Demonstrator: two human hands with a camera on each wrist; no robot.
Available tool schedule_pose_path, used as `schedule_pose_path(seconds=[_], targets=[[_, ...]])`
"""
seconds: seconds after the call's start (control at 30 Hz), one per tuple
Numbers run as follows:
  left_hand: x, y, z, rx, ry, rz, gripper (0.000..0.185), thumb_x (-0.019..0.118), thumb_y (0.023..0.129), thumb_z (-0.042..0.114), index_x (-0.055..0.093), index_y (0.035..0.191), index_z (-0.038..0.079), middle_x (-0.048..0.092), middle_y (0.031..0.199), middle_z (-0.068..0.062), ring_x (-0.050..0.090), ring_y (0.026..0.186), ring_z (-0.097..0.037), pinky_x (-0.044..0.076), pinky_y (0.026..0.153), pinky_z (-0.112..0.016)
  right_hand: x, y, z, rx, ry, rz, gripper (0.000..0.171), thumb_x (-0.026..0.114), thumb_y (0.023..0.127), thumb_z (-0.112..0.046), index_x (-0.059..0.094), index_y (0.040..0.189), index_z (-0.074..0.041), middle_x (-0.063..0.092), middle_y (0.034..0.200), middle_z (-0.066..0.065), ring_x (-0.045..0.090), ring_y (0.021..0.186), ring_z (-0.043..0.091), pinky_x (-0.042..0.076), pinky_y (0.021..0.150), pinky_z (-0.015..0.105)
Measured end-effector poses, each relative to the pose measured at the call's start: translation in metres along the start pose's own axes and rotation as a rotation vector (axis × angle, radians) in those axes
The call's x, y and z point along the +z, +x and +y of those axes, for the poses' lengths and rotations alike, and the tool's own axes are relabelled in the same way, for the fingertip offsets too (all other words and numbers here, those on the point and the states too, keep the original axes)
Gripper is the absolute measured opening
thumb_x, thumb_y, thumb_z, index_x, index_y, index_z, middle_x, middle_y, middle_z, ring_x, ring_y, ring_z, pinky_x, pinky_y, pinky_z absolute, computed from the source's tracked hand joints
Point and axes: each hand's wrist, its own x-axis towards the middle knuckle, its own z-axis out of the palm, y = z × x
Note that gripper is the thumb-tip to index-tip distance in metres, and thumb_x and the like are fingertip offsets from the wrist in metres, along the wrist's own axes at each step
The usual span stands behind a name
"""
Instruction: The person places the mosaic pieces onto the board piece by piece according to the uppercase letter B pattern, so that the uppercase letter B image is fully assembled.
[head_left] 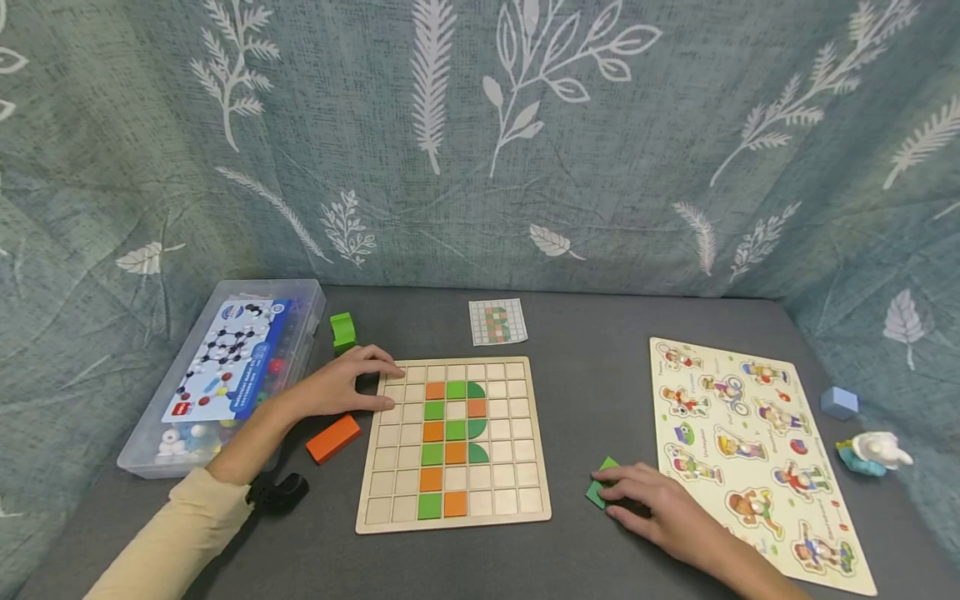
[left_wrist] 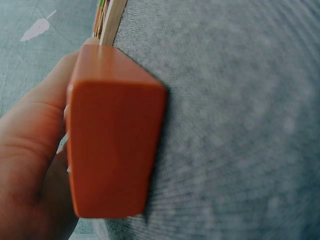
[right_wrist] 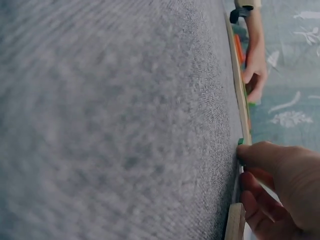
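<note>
A wooden grid board (head_left: 510, 496) lies in the middle of the head view, bearing orange and light green squares and several dark green curved tiles. My left hand (head_left: 352, 383) rests at its upper left edge, thumb and fingers spread apart over the rim. Right of the board, my right hand (head_left: 656, 504) pinches a small green tile (head_left: 595, 495) close to the table; the fingers partly cover it. Its two-tone top shows light and dark green. In the right wrist view the thumb and fingers meet at this green tile (right_wrist: 241, 142). An orange block (left_wrist: 117, 145) stands close beside my left hand.
A clear plastic case (head_left: 142, 454) of model parts stands at the left, with a green arched block (head_left: 342, 332) near it. Behind the board lies a pattern card (head_left: 498, 322). At the right are a picture puzzle board (head_left: 720, 492), a blue cube (head_left: 839, 402) and a small white-headed figurine (head_left: 873, 452).
</note>
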Motion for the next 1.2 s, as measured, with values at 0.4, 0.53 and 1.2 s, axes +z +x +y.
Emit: schedule_pose_path(seconds=[0.4, 0.53, 1.2], targets=[[0.001, -0.001, 0.000, -0.002, -0.001, 0.002, 0.041, 0.073, 0.086, 0.035, 0.066, 0.123, 0.019, 0.055, 0.126, -0.003, 0.049, 0.118, -0.028, 0.040, 0.097, -0.055, -0.003, 0.009, 0.005, -0.167, -0.037, -0.072, 0.007, 0.071, 0.089, -0.021, 0.067, 0.088, -0.025, 0.069, 0.111, -0.008, 0.061, 0.099, 0.005, 0.045, 0.085, 0.012], [0.002, -0.001, -0.001, -0.002, 0.001, 0.004, 0.041, 0.074, 0.086, 0.036, 0.067, 0.123, 0.019, 0.055, 0.126, -0.003, 0.049, 0.118, -0.027, 0.040, 0.098, -0.055, -0.004, 0.012, 0.006, -0.197, -0.040, -0.106, 0.014, 0.075, 0.085, -0.017, 0.064, 0.086, -0.026, 0.068, 0.112, -0.009, 0.060, 0.101, 0.005, 0.044, 0.087, 0.015], [0.002, -0.001, -0.002, 0.008, 0.003, 0.006, 0.041, 0.074, 0.086, 0.036, 0.066, 0.123, 0.019, 0.055, 0.126, -0.003, 0.049, 0.118, -0.027, 0.041, 0.097, -0.054, 0.032, 0.054, -0.013, -0.391, 0.075, -0.011, 0.006, 0.073, 0.088, -0.017, 0.066, 0.088, -0.017, 0.065, 0.096, -0.004, 0.062, 0.088, 0.005, 0.049, 0.078, 0.013]])
